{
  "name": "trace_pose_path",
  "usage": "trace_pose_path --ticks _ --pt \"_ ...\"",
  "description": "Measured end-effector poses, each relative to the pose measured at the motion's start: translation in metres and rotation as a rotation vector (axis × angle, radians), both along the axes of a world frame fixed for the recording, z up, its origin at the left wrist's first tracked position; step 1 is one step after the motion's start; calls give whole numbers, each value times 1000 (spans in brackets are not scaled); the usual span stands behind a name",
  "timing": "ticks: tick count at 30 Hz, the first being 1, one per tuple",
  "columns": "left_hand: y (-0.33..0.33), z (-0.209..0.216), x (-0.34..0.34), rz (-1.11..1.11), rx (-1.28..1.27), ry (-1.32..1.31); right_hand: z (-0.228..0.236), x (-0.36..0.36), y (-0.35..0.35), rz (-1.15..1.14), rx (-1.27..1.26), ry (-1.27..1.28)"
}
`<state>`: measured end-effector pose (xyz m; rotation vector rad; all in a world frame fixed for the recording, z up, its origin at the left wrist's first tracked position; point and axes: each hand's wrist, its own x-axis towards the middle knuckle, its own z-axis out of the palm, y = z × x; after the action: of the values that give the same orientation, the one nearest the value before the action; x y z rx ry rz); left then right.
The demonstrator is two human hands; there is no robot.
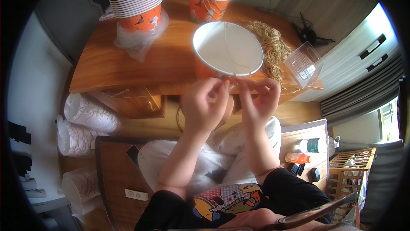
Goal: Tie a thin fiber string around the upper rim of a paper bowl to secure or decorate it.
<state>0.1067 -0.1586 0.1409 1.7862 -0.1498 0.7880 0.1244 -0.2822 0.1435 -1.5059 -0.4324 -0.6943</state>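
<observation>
A paper bucket (203, 69), white inside and orange outside, stands at the table's near edge, tilted toward me. A thin tan string (227, 45) runs from its far rim across the inside and over the near rim. Just below that rim my left hand (208, 105) is closed, thumb and forefinger pinching the string's end. Close beside it my right hand (259, 100) is closed in a pinch on the string too, its other fingers curled. The fingertips of both hands nearly meet. The exact end of the string between them is too small to make out.
Tall stacked orange buckets (134, 0) stand in a plastic bag at back left, a shorter bucket stack (209, 6) behind. To the right lie a tan string bundle (271, 43) and a clear plastic tray (304, 65). Bagged buckets (92, 115) lie left; bottles (316, 145) lie right.
</observation>
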Motion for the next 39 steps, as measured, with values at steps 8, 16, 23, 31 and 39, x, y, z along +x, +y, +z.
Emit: trace_pose_path --ticks 8,16,23,31,39 --pt "-14 -15 9 -277 -516 170 -6 3 -8 115 59 188" --pt "-19 -20 13 -466 -766 157 -3 8 -5 375 369 415" --pt "-11 -25 18 -500 -755 221 -17 19 -16 521 555 607" --pt "-8 -28 22 -446 -580 158 -25 21 -16 502 561 613" --pt "-5 -32 24 -411 -511 163 -35 23 -14 447 535 540"
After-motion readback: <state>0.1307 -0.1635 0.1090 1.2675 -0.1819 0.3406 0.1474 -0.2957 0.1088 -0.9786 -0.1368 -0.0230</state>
